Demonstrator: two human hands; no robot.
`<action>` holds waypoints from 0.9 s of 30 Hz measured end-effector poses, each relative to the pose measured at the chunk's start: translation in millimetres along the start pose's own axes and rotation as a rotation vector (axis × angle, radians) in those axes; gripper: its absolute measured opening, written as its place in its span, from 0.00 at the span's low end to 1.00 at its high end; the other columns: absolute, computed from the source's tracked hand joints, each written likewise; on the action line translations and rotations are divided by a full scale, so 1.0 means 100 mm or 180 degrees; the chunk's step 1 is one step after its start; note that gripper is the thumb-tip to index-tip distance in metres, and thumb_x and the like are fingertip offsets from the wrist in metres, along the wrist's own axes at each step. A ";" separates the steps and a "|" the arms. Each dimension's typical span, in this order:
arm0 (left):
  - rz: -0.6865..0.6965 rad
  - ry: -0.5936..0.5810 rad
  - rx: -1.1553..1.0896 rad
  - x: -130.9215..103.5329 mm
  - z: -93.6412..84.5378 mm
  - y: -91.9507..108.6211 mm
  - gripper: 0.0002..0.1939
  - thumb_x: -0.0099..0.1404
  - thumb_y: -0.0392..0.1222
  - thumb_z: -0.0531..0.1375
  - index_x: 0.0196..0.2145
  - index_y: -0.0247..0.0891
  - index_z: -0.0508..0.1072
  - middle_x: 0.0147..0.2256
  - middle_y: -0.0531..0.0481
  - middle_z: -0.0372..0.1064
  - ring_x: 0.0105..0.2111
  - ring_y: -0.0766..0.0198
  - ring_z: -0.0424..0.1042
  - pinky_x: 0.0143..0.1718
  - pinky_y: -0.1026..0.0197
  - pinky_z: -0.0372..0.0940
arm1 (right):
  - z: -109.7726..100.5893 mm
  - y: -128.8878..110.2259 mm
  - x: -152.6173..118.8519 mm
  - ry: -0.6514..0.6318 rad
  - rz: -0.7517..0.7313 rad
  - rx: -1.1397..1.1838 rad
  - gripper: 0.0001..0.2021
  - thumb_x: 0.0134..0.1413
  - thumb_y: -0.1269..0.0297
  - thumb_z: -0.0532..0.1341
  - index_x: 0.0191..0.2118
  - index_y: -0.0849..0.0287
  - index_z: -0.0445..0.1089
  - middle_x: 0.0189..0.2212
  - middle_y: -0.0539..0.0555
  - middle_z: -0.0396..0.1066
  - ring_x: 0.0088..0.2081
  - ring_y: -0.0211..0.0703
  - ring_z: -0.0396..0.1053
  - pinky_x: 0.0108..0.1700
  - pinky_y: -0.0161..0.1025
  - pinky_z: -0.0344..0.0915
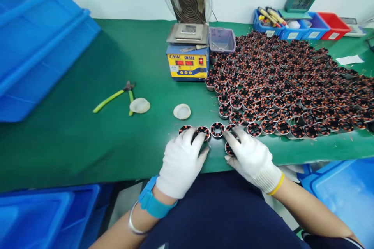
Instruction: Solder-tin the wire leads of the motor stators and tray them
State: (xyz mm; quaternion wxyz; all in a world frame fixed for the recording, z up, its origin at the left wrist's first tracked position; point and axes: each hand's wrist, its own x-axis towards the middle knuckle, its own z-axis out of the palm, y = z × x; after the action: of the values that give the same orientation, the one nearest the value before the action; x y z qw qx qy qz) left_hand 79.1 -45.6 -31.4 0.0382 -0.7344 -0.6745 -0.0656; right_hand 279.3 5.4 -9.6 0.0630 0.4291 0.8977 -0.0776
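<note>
My left hand (183,159), in a white glove, has its fingers curled over a motor stator (204,131), a metal ring with a black core and copper windings. Another stator (184,128) is partly covered by its fingertips. My right hand (251,156), gloved too, has thumb and fingers closed round a nearer stator (229,148). Its fingertips partly hide the stator just behind (230,127). Between the hands stands a separate stator (217,129), touched by neither palm. Thin wire ends stick out near my left thumb.
Rows of stators (273,115) fill the table's right side. Behind stand a yellow-blue CM 558 unit (187,64), a fan (188,2) and small bins (334,27). Green-handled cutters (109,100) and two shallow white dishes (182,111) lie left. Blue crates (37,42) flank the table.
</note>
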 end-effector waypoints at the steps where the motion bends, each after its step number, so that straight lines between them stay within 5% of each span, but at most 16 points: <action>1: -0.0040 -0.0044 -0.0026 0.00 0.01 0.00 0.13 0.67 0.43 0.58 0.47 0.37 0.75 0.51 0.36 0.72 0.44 0.46 0.75 0.41 0.49 0.70 | -0.04 -0.02 0.03 -0.0076 0.0018 -0.0033 0.36 0.56 0.58 0.64 0.68 0.49 0.53 0.59 0.64 0.62 0.44 0.52 0.73 0.37 0.43 0.72; 10: 0.0002 -0.0456 0.0014 -0.10 -0.10 -0.14 0.10 0.68 0.41 0.57 0.43 0.39 0.76 0.50 0.41 0.72 0.41 0.51 0.74 0.36 0.54 0.70 | -0.16 -0.25 0.26 -0.0376 0.0005 -0.0317 0.41 0.53 0.52 0.64 0.69 0.43 0.46 0.46 0.57 0.67 0.27 0.44 0.72 0.23 0.36 0.63; 17: 0.0043 -0.0778 -0.0053 0.01 -0.12 -0.16 0.08 0.68 0.41 0.57 0.41 0.40 0.76 0.48 0.42 0.71 0.41 0.52 0.73 0.37 0.54 0.69 | -0.23 -0.34 0.36 -0.0218 -0.0125 -0.0543 0.25 0.53 0.53 0.63 0.56 0.49 0.63 0.40 0.56 0.68 0.28 0.48 0.74 0.24 0.35 0.60; 22: -0.0298 -0.0511 -0.0922 -0.22 -0.28 -0.34 0.09 0.67 0.46 0.60 0.41 0.42 0.77 0.46 0.46 0.72 0.43 0.56 0.74 0.44 0.57 0.70 | -0.06 -0.25 0.36 -0.0131 -0.0172 -0.0211 0.23 0.55 0.57 0.61 0.57 0.43 0.64 0.43 0.55 0.69 0.25 0.46 0.74 0.22 0.37 0.58; 27: -0.1234 0.0609 -0.1482 -0.89 -0.81 -0.75 0.06 0.64 0.46 0.63 0.36 0.42 0.77 0.48 0.46 0.73 0.44 0.61 0.75 0.47 0.62 0.69 | 0.49 0.10 0.59 0.0507 -0.0541 0.0447 0.23 0.55 0.51 0.56 0.58 0.37 0.62 0.40 0.57 0.69 0.24 0.50 0.73 0.30 0.49 0.67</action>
State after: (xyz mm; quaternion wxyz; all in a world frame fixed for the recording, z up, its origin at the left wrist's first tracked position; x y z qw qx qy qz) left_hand -6.9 -138.8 33.0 -0.0809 -0.5717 -0.7621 -0.2931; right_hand 252.6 47.7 -69.0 -0.0455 0.3597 0.9253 -0.1111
